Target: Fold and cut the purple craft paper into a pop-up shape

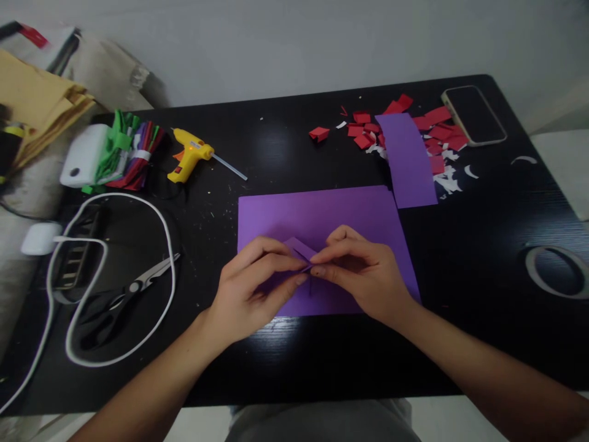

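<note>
My left hand point(257, 282) pinches a small folded piece of purple paper point(299, 247) from the left. From the other side, my right hand point(363, 270) grips the same piece between thumb and forefinger. The fingertips of both hands nearly meet at a crease, and they partly hide the paper's shape. Beneath them lies a large purple sheet point(317, 212) on the black table point(285, 362). A purple paper strip point(409, 162) rests beyond my right hand, over red paper scraps point(439, 132).
At the left are a yellow glue gun point(191, 153), black-handled scissors point(135, 286), a looped white cable point(168, 230) and bundled colored strips point(133, 156). A phone point(475, 115) lies at the back right. Nearer on the right sits a white paper ring point(536, 273).
</note>
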The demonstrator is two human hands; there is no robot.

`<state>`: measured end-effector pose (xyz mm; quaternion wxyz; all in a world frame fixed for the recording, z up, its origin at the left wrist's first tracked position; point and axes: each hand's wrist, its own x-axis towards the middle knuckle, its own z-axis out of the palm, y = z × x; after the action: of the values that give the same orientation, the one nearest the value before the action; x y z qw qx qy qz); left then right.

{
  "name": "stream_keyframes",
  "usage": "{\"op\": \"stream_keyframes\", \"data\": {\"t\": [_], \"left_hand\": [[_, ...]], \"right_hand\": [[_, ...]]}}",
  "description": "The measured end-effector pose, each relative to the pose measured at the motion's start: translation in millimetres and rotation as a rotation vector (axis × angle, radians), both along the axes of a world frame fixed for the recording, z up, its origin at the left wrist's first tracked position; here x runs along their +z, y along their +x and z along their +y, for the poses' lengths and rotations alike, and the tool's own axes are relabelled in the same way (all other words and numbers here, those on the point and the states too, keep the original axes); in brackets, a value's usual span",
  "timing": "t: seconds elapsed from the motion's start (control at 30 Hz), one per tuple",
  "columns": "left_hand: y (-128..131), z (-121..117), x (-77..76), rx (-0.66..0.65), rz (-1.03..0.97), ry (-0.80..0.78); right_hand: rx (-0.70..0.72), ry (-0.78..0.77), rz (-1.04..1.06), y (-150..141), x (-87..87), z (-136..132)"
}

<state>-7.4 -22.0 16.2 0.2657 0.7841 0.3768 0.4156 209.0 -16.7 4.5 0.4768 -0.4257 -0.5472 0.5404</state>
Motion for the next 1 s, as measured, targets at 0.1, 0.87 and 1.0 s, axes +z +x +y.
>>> {"op": "stream_keyframes", "data": {"t": [0.1, 0.87, 1.0], "left_hand": [[0, -1, 1.0, 0.058, -0.017, 0.092], [-6, 5, -2.5, 0.233, 0.217, -0.092], [-7, 7, -5.2, 0.251, -0.105, -0.335]], "right_hand": [[0.097, -0.084, 0.074, 1, 4.5, -2], [0.047, -0.149, 0.087, -3, -4.3, 0], [0.045, -0.126, 0.059, -4, -4.2, 0]]}}
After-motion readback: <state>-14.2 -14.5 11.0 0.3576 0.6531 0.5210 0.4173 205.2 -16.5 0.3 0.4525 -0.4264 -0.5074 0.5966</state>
